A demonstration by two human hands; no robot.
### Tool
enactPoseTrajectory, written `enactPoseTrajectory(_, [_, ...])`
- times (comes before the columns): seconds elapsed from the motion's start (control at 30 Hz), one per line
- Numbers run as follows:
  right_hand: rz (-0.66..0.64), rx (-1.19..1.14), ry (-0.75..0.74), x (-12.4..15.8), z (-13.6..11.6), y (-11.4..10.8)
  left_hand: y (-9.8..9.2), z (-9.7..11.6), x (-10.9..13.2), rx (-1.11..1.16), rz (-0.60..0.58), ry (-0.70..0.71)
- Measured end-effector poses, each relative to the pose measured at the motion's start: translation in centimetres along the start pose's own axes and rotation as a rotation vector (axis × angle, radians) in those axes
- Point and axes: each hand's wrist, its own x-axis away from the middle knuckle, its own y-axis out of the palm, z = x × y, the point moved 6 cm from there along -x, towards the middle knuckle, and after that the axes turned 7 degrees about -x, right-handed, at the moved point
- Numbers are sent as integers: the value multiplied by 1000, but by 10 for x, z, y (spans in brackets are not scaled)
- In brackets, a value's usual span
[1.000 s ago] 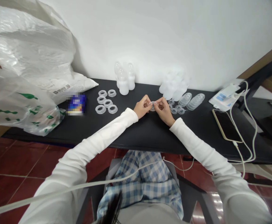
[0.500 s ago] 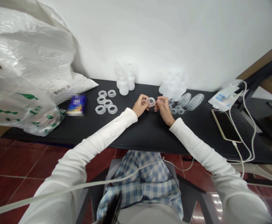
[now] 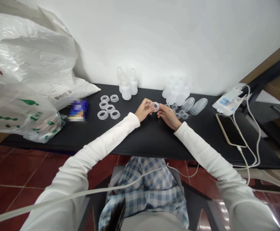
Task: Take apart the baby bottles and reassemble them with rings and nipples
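Observation:
My left hand (image 3: 143, 110) pinches a small clear silicone ring (image 3: 155, 106) at its fingertips, above the black table (image 3: 149, 138). My right hand (image 3: 169, 117) lies just to the right, its fingertips reaching the ring's edge; I cannot tell whether they grip it. Further left sit several larger clear rings (image 3: 103, 115). Milky plastic baby bottles (image 3: 126, 86) stand behind them. To the right are several small clear ring parts (image 3: 184, 115), stacked clear domed caps (image 3: 199, 106) and a cluster of frosted bottles (image 3: 175, 91).
Large white and green-printed plastic bags (image 3: 21, 109) bulge over the table's left end, beside a blue package (image 3: 78, 110). A smartphone (image 3: 230, 130) and a white charger (image 3: 226, 103) with cables lie at the right. A cable crosses my lap.
My right hand has let go of its pinch on the ring, flattened and moved back against the ring's right edge. The ring stays at my left fingertips, now facing up more.

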Motion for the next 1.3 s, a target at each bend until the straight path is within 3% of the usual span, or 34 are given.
enactPoseTrajectory(0.17, [20,-76,58,0,0,-2,5,-1,1,6,-55,-26])
enactPoseTrajectory(0.3, [45,-5,-20,0,-5,-5,8,1,0,-23,-68,-6])
enactPoseTrajectory(0.43, [172,173,-300,3,-23,-14,6,2,-5,-108,-21,25])
enactPoseTrajectory(0.57, [424,407,-598,16,-46,-26,5,-1,-16,-286,97,11])
enactPoseTrajectory(0.7, [666,522,-819,32,-66,-35,25,2,-31,-405,140,88])
enactPoseTrajectory(0.87, [819,616,-886,36,-74,-46,60,4,-54,-560,245,109])
enactPoseTrajectory(1.1, [806,725,-898,35,-74,-46,82,3,-80,-739,299,19])
enactPoseTrajectory(1.3, [761,709,-904,40,-76,-35,77,25,-69,-722,307,150])
